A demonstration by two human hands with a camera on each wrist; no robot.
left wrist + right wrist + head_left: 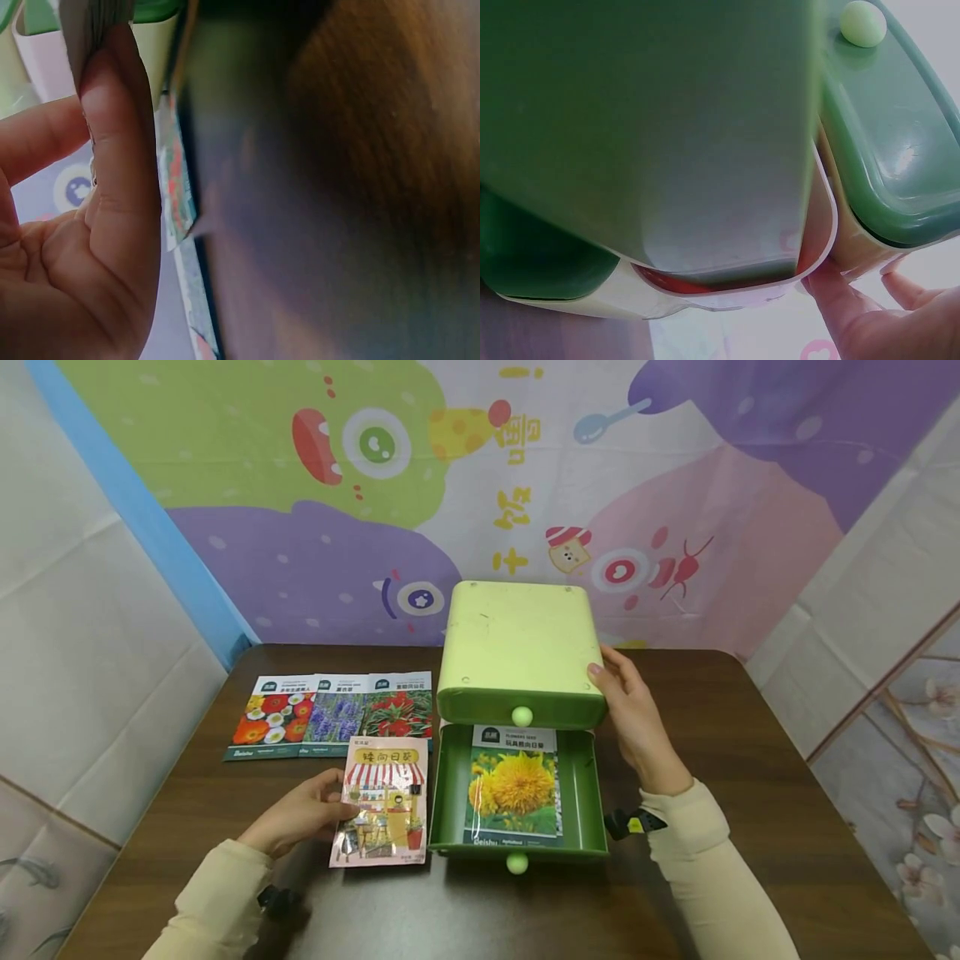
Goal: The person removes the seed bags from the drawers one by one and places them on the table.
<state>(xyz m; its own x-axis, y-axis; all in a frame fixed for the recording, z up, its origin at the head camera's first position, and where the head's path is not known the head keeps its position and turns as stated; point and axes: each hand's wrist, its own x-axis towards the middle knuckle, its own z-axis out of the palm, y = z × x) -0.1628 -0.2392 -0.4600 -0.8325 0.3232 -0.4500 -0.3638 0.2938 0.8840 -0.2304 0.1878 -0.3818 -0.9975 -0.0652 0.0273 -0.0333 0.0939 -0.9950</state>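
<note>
My left hand pinches the left edge of a pink seed packet with a striped awning picture, just left of the drawer. In the left wrist view, thumb and finger meet on the edge of the packet. A small light-green drawer cabinet has its lower green drawer pulled out. Inside that drawer lies a seed packet with a yellow flower. Against the cabinet's right side rests my right hand, thumb near the top edge; its fingers touch the casing in the right wrist view.
Three overlapping seed packets lie at the back left, showing orange poppies, purple flowers and red flowers. The brown table meets a cartoon-print cloth behind. The upper drawer, with its round knob, is closed.
</note>
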